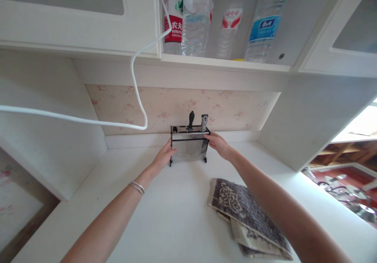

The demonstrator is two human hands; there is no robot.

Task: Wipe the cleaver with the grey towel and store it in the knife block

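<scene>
A metal knife block (pixel 189 147) stands on the white counter (pixel 165 216) against the back wall. A black handle (pixel 191 120) and a silver handle (pixel 204 122) stick up from its slots. My left hand (pixel 163 157) grips the block's left side, and a thin bracelet sits on that wrist. My right hand (pixel 217 143) holds the block's upper right corner, fingers pressed against it. Both arms reach forward across the counter.
A folded patterned cloth (pixel 244 216) lies on the counter under my right forearm. A white cable (pixel 138 78) loops down from the open cupboard, where several plastic water bottles (pixel 196 17) stand. Metal utensils (pixel 350 194) lie at the lower right.
</scene>
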